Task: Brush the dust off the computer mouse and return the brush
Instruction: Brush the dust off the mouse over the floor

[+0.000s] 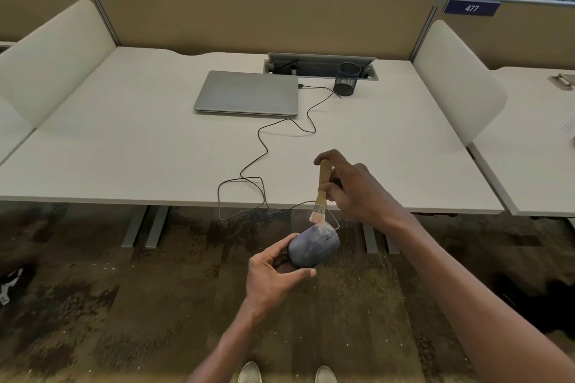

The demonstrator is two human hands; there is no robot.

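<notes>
My left hand [275,277] grips a dusty grey computer mouse [312,246] from below, holding it in the air in front of the desk edge, over the carpet. My right hand [354,188] holds a small wooden-handled brush [320,196] upright, bristles down. The pale bristle tips touch the front end of the mouse near its buttons. The mouse's thin black cable [264,146] runs up over the desk edge, loops on the desktop and reaches the closed grey laptop [247,93].
A black mesh pen cup [347,79] stands on the white desk [124,149] right of the laptop, in front of an open cable tray [320,67]. Padded dividers flank the desk. My shoes [286,373] show on the dark patterned carpet below.
</notes>
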